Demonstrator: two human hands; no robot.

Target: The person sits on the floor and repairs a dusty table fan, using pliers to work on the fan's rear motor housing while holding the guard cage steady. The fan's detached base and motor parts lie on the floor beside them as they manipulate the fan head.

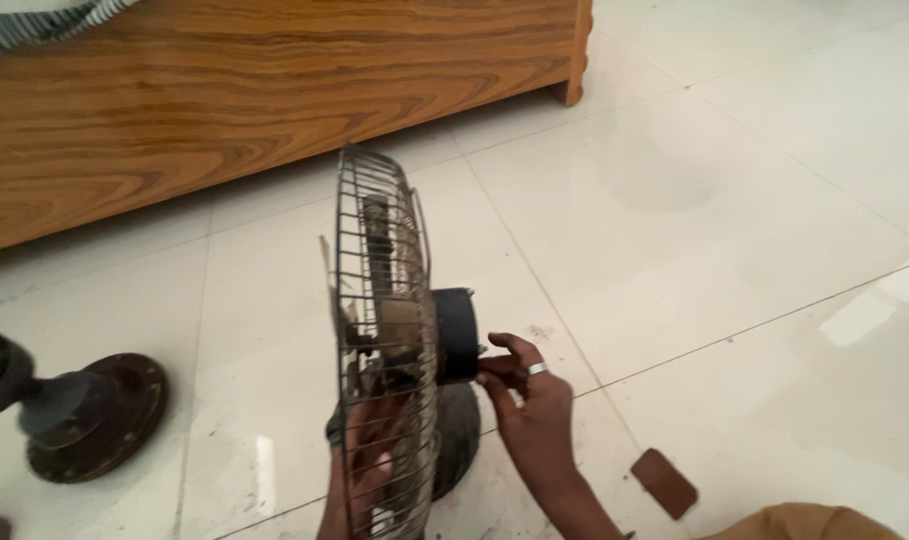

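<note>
Head view: a wire fan cage (pixel 384 340) stands on edge over the tiled floor (pixel 734 250). The left hand (pixel 369 455) shows through the wires behind it, gripping the cage. The right hand (pixel 529 400) pinches the dark motor hub (pixel 456 335). A round fan base (pixel 94 415) lies to the left, a brown pad (pixel 663 483) to the right, and wooden furniture (pixel 224 100) behind.

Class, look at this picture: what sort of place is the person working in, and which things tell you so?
Probably a room in a home: a glossy tiled floor, wood-grain furniture, and a worn fan cage handled on the floor.
</note>
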